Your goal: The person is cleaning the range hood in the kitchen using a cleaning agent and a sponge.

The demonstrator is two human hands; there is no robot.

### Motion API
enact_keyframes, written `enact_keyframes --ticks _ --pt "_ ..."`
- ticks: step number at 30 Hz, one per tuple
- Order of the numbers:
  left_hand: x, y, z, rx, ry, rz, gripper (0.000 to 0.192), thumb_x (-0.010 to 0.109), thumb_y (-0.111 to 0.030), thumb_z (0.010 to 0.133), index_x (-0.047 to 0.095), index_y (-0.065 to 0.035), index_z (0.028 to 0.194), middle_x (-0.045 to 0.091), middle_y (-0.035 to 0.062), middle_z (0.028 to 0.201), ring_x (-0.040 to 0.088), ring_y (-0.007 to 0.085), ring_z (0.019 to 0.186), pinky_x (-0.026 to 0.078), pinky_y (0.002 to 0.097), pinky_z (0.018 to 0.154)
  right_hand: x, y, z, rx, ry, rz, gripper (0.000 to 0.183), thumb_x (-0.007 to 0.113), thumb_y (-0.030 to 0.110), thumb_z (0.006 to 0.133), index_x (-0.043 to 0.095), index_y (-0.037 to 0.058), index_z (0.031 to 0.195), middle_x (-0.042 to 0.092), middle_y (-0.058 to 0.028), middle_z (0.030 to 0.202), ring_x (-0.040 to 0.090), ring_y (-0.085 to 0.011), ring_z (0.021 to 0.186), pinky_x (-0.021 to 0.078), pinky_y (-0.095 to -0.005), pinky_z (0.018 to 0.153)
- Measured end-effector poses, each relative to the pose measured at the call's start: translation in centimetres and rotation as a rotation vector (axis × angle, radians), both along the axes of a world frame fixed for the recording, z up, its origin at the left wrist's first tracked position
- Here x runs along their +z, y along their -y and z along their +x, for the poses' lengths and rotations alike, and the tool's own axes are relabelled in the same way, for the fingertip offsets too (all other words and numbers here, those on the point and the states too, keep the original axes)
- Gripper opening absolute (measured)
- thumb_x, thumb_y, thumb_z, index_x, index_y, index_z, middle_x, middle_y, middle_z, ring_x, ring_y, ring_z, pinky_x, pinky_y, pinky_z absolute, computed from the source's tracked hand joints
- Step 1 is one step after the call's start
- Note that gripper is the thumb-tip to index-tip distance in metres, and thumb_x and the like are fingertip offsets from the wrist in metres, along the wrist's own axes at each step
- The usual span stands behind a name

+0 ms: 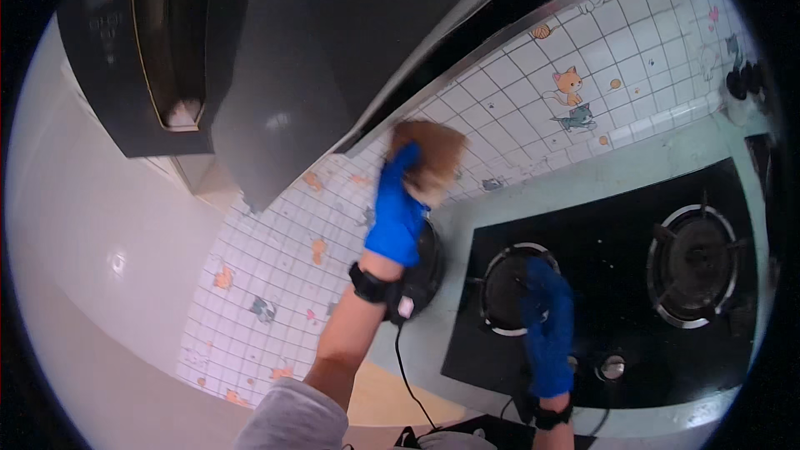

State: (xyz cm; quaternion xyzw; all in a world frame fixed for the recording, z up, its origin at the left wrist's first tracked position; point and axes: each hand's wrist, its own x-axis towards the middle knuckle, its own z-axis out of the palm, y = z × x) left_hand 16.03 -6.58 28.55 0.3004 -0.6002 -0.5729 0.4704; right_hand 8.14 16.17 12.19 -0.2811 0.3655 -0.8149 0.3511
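Note:
My left hand (395, 212), in a blue glove, presses a brown cloth (431, 153) against the tiled-pattern wall covering (519, 119), just under the lower edge of the range hood (300, 62). Motion blurs the cloth, and part of it is hidden by the fingers. Over the left burner (505, 290) of a black gas cooktop (606, 269) hangs my right hand (549, 325), also gloved in blue. Its fingers are extended and blurred, and no object shows in it. I cannot tell whether it touches the cooktop.
A round black appliance (431, 262) with a cord (406, 362) stands on the counter (459, 244), partly behind my left forearm. The right burner (692, 265) and a control knob (612, 367) lie to the right. Dark items (744, 81) stand in the far right corner.

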Motion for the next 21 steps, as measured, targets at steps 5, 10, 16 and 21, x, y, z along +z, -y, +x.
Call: enact_keyframes --ticks 5,10,16,21 --pt "-3.7 -12.2 -0.4 -0.034 -0.119 0.599 0.032 0.058 -0.011 0.076 0.051 -0.0064 0.106 0.055 0.0075 0.097 0.054 0.0175 0.090 0.046 0.0278 0.073 3.0 2.1 2.3 0.025 -0.351 -0.005 0.059 0.056 0.002 0.081 0.026 0.0018 0.132 0.034 -0.0142 0.132 0.039 -0.0238 0.116 0.0342 -0.0318 0.095" --pt "-4.7 -14.9 2.3 0.071 -0.193 0.403 0.034 0.060 -0.018 0.077 0.052 -0.0030 0.107 0.057 0.0093 0.098 0.056 0.0208 0.086 0.045 0.0282 0.076 5.8 2.9 4.4 0.211 0.145 0.083 0.053 0.056 0.009 0.084 0.030 -0.0009 0.129 0.044 -0.0134 0.120 0.046 -0.0190 0.105 0.0376 -0.0305 0.091" --pt "-4.2 -14.4 2.5 0.128 0.267 -0.174 0.027 0.057 -0.019 0.081 0.051 -0.0016 0.101 0.052 0.0083 0.094 0.051 0.0178 0.085 0.041 0.0282 0.076 10.0 5.4 2.6 0.049 0.185 0.225 0.042 0.055 0.021 0.085 0.043 -0.0011 0.119 0.050 -0.0091 0.112 0.049 -0.0165 0.100 0.0403 -0.0291 0.086" --pt "-2.7 -10.7 4.6 0.225 0.174 -0.358 0.031 0.045 -0.021 0.089 0.045 -0.0017 0.114 0.044 0.0115 0.110 0.043 0.0201 0.104 0.033 0.0292 0.091 12.4 10.2 0.8 0.036 0.394 -0.108 0.039 0.055 0.021 0.084 0.046 0.0016 0.117 0.051 -0.0111 0.114 0.050 -0.0217 0.103 0.0429 -0.0325 0.088"
